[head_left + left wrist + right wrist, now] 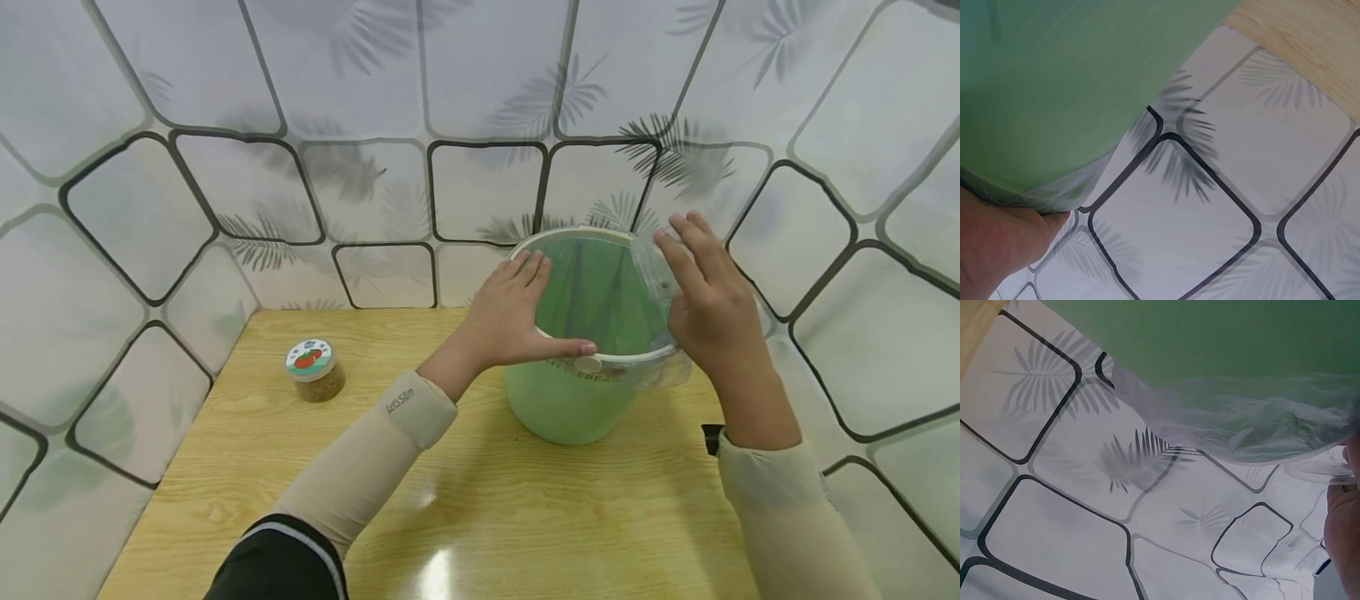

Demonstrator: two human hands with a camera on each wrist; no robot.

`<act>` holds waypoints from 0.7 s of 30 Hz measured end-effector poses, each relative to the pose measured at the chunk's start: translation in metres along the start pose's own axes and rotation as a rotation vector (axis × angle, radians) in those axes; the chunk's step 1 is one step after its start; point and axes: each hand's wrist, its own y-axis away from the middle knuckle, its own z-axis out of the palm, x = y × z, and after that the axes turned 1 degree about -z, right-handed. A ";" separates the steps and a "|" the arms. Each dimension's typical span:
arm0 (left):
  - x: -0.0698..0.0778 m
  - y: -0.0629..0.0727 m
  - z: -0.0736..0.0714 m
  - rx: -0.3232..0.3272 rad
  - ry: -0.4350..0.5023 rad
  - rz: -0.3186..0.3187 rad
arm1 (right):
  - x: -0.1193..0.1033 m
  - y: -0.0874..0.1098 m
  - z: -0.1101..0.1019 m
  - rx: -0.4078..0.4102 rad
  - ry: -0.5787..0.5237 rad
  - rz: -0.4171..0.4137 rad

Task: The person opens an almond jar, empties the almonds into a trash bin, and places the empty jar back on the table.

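A light green bucket stands upright on the table, lined with a clear plastic bag whose edge is folded over the pale rim. My left hand lies across the rim's left side, fingers straight, with the thumb stretched along the front rim. In the left wrist view, the left thumb lies against the bag-covered edge. At the right side of the rim, my right hand touches the bag with extended fingers. Loose film hangs in folds over the bucket's outside in the right wrist view.
A small round jar with a tomato picture on its lid stands at the left of the wood-grain table. Patterned fabric walls with leaf prints enclose the table at the back and both sides, close behind the bucket.
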 end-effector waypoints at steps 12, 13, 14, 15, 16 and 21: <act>0.000 -0.001 -0.002 -0.004 0.009 0.001 | 0.000 -0.004 0.001 -0.014 0.025 -0.078; 0.000 -0.001 -0.001 -0.004 0.009 0.002 | 0.000 -0.004 0.000 -0.022 0.029 -0.081; 0.000 0.000 -0.001 -0.005 0.011 0.002 | 0.000 -0.004 0.000 -0.028 0.029 -0.081; -0.001 0.000 -0.001 -0.007 0.012 0.002 | 0.000 -0.004 -0.001 -0.035 0.031 -0.079; -0.001 0.000 -0.001 -0.010 0.010 0.002 | 0.000 -0.004 -0.002 -0.049 0.038 -0.076; -0.001 -0.001 0.001 -0.012 0.010 0.003 | -0.002 -0.003 -0.005 -0.102 0.066 -0.042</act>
